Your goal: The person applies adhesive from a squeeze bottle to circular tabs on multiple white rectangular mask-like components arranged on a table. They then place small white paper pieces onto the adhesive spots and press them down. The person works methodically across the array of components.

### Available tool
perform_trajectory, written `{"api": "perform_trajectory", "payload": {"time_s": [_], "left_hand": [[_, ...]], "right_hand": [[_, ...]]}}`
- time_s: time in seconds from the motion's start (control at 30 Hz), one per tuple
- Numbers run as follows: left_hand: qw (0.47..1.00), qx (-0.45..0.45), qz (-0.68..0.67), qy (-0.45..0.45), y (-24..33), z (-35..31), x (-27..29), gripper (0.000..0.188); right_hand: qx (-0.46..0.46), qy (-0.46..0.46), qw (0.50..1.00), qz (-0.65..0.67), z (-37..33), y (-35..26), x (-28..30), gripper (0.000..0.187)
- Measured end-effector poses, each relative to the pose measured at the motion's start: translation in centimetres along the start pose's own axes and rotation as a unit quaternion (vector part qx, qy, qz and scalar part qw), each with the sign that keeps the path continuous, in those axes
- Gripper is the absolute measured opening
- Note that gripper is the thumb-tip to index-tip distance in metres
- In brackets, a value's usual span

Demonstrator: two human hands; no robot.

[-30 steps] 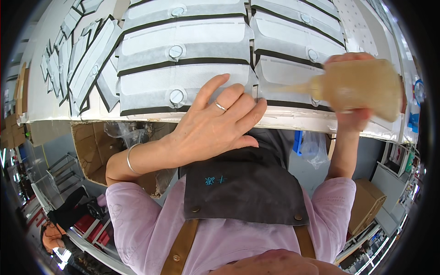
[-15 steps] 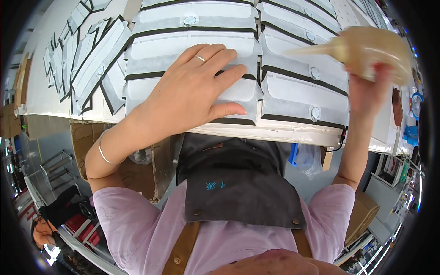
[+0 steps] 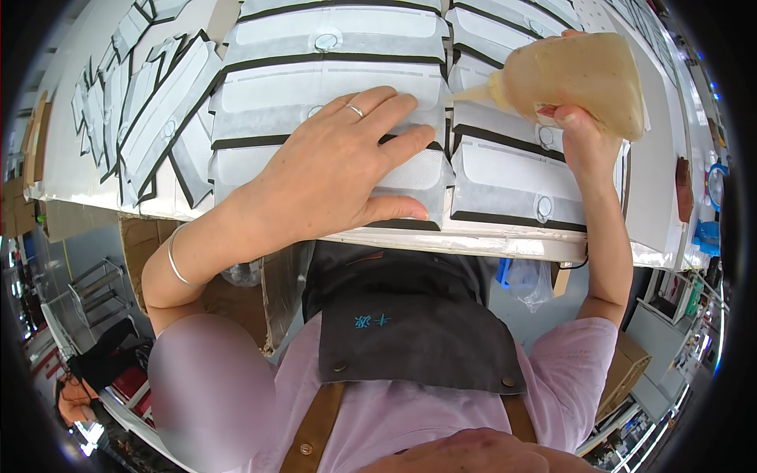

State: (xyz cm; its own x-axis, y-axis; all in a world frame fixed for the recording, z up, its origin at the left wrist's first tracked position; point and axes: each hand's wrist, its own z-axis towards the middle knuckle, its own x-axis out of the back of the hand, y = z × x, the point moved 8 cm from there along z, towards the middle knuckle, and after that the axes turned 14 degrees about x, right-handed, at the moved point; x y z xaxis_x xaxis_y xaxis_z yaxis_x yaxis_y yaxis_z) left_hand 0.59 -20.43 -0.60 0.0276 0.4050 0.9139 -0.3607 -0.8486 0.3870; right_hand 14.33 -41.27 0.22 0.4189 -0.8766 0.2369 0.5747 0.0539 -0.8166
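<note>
Bottle (image 3: 583, 83), yellowish, lies tilted in the right hand (image 3: 588, 140), contents unclear.

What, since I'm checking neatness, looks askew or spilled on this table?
The far-left panels overlap at odd angles, unlike the straight rows beside them. I see no spill.

Indoor workroom, its straight edges curved by the lens. A pale worktop (image 3: 658, 193) spans the upper half, above a grey floor (image 3: 512, 311). An open cardboard box (image 3: 281, 299) sits below its front edge, left of centre; farther left, a metal frame (image 3: 98, 288) with rungs. At right, a closed carton (image 3: 625, 370) near cluttered shelving (image 3: 670, 299).
</note>
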Motion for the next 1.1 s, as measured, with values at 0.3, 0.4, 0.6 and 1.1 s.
{"api": "perform_trajectory", "payload": {"time_s": [0.3,0.4,0.6,1.1], "left_hand": [[1.0,0.004,0.001,-0.002,0.0,0.0,0.0,0.073],[1.0,0.004,0.003,-0.003,0.0,-0.1,-0.1,0.073],[1.0,-0.002,0.004,0.011,0.0,0.1,0.0,0.07],[0.999,-0.027,0.011,0.025,1.8,2.6,-0.5,0.069]], "right_hand": [[0.123,-0.061,0.99,0.037,-0.4,-2.0,-1.6,0.077],[0.041,-0.021,0.995,0.092,-2.0,-0.5,0.5,0.074],[0.047,0.163,0.867,0.468,0.5,-4.5,7.0,0.082],[-0.014,0.081,0.99,0.112,-1.0,1.1,2.8,0.052]]}}
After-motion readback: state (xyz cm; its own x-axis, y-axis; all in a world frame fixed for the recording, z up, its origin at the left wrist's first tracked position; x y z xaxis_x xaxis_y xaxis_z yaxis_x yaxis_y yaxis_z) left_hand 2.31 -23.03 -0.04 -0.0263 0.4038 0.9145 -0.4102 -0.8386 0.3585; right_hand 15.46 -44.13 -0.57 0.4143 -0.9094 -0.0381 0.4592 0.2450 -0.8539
